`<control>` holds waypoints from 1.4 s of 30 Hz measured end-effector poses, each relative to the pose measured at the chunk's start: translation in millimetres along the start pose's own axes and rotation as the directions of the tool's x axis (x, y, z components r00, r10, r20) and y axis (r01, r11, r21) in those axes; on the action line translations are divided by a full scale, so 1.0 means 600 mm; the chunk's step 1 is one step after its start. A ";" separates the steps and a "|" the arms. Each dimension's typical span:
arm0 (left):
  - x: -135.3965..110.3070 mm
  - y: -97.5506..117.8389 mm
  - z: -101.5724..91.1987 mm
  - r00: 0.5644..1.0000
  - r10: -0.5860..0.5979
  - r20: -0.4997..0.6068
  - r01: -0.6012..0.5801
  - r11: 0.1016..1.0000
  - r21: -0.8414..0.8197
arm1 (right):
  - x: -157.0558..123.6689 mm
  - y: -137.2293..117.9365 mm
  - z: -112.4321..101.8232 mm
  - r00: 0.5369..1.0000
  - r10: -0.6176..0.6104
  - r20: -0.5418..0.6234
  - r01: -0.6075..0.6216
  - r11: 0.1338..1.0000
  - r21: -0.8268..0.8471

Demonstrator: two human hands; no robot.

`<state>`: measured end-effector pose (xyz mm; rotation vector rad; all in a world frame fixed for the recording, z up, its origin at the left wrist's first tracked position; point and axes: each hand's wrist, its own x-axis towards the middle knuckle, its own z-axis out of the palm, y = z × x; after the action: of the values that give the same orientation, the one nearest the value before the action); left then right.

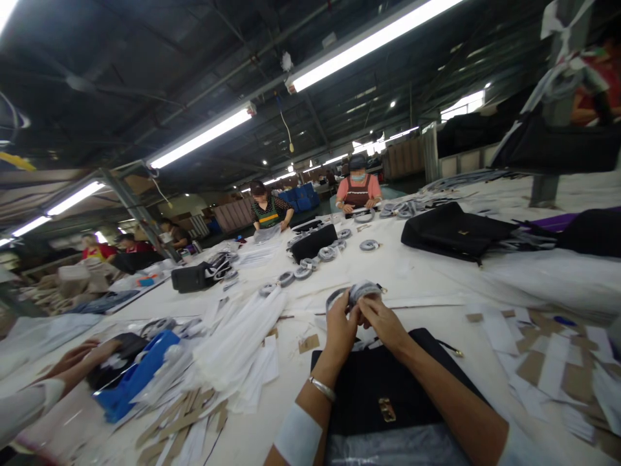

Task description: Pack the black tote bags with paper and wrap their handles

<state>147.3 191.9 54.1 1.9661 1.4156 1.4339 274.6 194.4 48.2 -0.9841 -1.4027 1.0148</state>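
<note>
Both of my hands are closed on a coiled bag strap (365, 289) in pale grey wrapping, held up above the table. My left hand (341, 323) grips its near left side, while my right hand (381, 318) pinches it from the right. The fingertips partly hide one another. Beneath my forearms lies a black handbag (361, 395) with a gold clasp (387, 410) on its flap. Clear plastic covers the bag's lower part. A short black piece with a gold end (457, 351) sticks out at its right.
More wrapped strap coils (303, 272) lie across the white table (412, 278), near black bags (314, 243). White paper sheets (242, 343) and cardboard strips (182, 421) are at left. A co-worker's hands (82, 359) are beside a blue bin (136, 382). Two people work opposite.
</note>
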 end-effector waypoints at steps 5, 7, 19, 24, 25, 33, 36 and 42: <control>0.004 0.009 -0.006 0.999 -0.037 0.003 0.037 0.998 -0.044 | 0.003 0.005 -0.010 0.995 0.062 -0.073 -0.062 0.998 -0.002; 0.005 0.014 -0.007 0.999 -0.034 0.012 0.034 0.997 -0.073 | 0.003 0.003 -0.014 0.994 0.065 -0.090 -0.063 0.998 0.016; 0.007 -0.021 -0.020 0.997 0.041 -0.063 -0.050 0.987 -0.156 | 0.008 -0.016 -0.008 0.983 0.181 -0.032 -0.134 0.826 0.547; 0.005 -0.034 -0.015 0.994 0.107 -0.017 -0.108 0.984 -0.145 | 0.011 -0.012 -0.017 0.973 0.207 -0.097 -0.111 0.797 0.594; 0.005 -0.032 -0.015 0.994 0.107 -0.025 -0.109 0.985 -0.136 | 0.010 -0.010 -0.015 0.973 0.205 -0.109 -0.106 0.809 0.578; 0.001 0.019 -0.012 1.000 0.011 -0.029 -0.015 0.987 -0.163 | -0.007 -0.007 -0.008 0.988 0.085 -0.133 -0.053 0.972 0.231; 0.000 0.022 -0.008 1.000 -0.007 0.016 0.010 0.983 -0.184 | -0.012 -0.012 -0.009 0.996 0.016 -0.088 -0.002 0.987 0.161; 0.006 -0.001 -0.015 0.999 -0.027 -0.017 0.022 0.974 -0.228 | -0.006 -0.005 0.000 0.992 0.096 -0.077 -0.076 0.969 0.234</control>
<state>139.4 192.6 59.9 1.7903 1.2185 1.5342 274.8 190.0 50.0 -0.9117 -1.1489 1.1568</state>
